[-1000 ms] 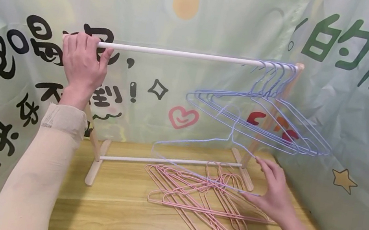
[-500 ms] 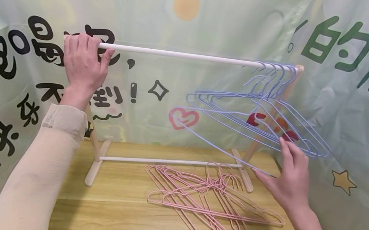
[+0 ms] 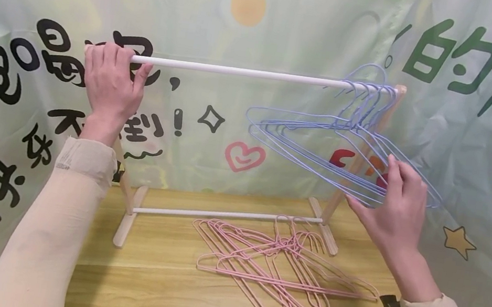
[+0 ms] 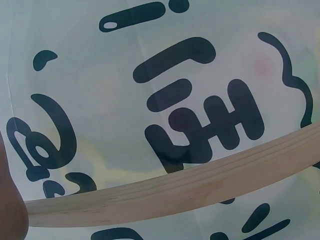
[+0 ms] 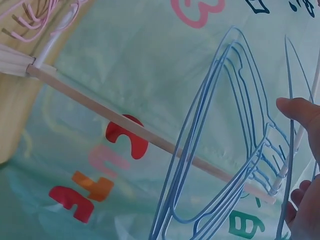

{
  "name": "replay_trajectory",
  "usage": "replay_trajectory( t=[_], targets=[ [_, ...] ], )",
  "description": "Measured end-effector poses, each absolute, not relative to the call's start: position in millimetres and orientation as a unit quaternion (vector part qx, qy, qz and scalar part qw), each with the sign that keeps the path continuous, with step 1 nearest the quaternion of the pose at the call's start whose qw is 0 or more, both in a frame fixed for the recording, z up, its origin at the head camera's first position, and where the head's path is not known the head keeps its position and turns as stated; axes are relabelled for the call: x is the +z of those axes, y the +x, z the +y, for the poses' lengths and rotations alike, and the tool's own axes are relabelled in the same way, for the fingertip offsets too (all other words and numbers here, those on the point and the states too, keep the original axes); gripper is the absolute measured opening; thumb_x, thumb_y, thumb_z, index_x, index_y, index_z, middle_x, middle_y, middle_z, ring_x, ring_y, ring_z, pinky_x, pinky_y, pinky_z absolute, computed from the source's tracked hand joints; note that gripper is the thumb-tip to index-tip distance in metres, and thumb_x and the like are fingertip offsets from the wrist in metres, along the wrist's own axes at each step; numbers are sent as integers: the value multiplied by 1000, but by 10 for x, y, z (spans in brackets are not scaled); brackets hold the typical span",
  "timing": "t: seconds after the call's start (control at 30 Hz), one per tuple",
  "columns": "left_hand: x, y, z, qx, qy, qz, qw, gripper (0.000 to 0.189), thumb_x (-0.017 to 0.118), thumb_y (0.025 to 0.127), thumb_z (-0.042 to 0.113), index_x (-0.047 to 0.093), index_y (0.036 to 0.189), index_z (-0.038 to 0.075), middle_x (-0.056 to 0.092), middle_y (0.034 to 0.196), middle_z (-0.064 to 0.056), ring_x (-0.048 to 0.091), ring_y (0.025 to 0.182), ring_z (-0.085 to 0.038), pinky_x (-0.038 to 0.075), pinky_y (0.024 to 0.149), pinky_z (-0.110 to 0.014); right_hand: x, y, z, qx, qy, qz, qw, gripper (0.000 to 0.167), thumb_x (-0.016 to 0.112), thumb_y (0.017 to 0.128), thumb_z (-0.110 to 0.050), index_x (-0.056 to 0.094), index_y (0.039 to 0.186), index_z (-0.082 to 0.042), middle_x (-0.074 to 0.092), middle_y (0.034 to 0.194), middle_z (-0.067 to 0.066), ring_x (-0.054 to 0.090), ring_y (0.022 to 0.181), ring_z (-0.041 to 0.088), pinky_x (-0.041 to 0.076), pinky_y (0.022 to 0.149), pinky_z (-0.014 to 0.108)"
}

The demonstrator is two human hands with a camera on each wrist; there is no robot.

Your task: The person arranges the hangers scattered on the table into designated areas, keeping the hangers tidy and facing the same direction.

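At the left end of the clothes rack's white top bar (image 3: 239, 72), my left hand (image 3: 112, 80) grips the bar from above. My right hand (image 3: 396, 210) holds a light blue wire hanger (image 5: 291, 135) by its right end, thumb below and fingers above. This hanger's hook stands higher than the bar in the head view. Several other blue hangers (image 3: 359, 120) hang close together at the bar's right end, just behind the held one. In the left wrist view a wooden rack post (image 4: 170, 195) crosses below the edge of the left hand (image 4: 11, 195).
A tangled pile of pink wire hangers (image 3: 279, 283) lies on the wooden table (image 3: 145, 282) in front of the rack. The rack's lower white bar (image 3: 227, 216) runs between wooden feet (image 3: 128, 218). A printed cloth backdrop (image 3: 194, 18) stands behind and at both sides.
My right hand has carried the blue hanger up and to the right, from above the pink pile to beside the hanging hangers. The left hand keeps its place on the bar.
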State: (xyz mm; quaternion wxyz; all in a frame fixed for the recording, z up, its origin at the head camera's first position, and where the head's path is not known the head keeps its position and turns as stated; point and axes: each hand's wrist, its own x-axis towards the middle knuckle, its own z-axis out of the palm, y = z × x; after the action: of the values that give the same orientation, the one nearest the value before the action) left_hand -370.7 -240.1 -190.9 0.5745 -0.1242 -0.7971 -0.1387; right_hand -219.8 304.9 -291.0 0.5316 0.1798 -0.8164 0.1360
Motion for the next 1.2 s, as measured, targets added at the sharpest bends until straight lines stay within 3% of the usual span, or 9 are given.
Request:
replay_trajectory(
  t=[0.3, 0.7, 0.93, 1.2],
  targets=[
    [-1913, -3719, -2391, -141, -129, -795, 576, 64, 45, 104, 61, 54, 112, -2, 46, 103, -23, 40, 103, -46, 24, 119, -53, -2866, -2319, 2990, 115, 165, -827, 525, 116, 103, 49, -7, 48, 150, 3, 50, 136, 30, 47, 110, 52, 38, 85, 63],
    [-1916, -3724, -2397, -144, -126, -794, 578, 58, 51, 103, 55, 55, 114, -2, 47, 105, -23, 40, 104, -46, 23, 120, -53, -2820, -2372, 2992, 76, 154, -844, 508, 116, 102, 55, -11, 41, 154, 3, 46, 136, 31, 44, 113, 52, 39, 85, 61],
    [-1909, -3733, -2402, -144, -128, -791, 581, 66, 45, 104, 62, 55, 113, -2, 46, 103, -23, 40, 103, -46, 25, 118, -54, -2802, -2414, 2977, 74, 148, -842, 514, 120, 103, 50, -10, 43, 153, 2, 48, 136, 28, 45, 112, 50, 39, 85, 63],
    [-1916, -3731, -2397, -144, -128, -791, 581, 69, 41, 103, 65, 54, 112, -2, 46, 103, -23, 39, 102, -46, 25, 118, -54, -2839, -2432, 2968, 57, 156, -845, 508, 118, 103, 51, -9, 44, 152, 3, 49, 133, 29, 46, 108, 50, 40, 81, 62]
  ],
)
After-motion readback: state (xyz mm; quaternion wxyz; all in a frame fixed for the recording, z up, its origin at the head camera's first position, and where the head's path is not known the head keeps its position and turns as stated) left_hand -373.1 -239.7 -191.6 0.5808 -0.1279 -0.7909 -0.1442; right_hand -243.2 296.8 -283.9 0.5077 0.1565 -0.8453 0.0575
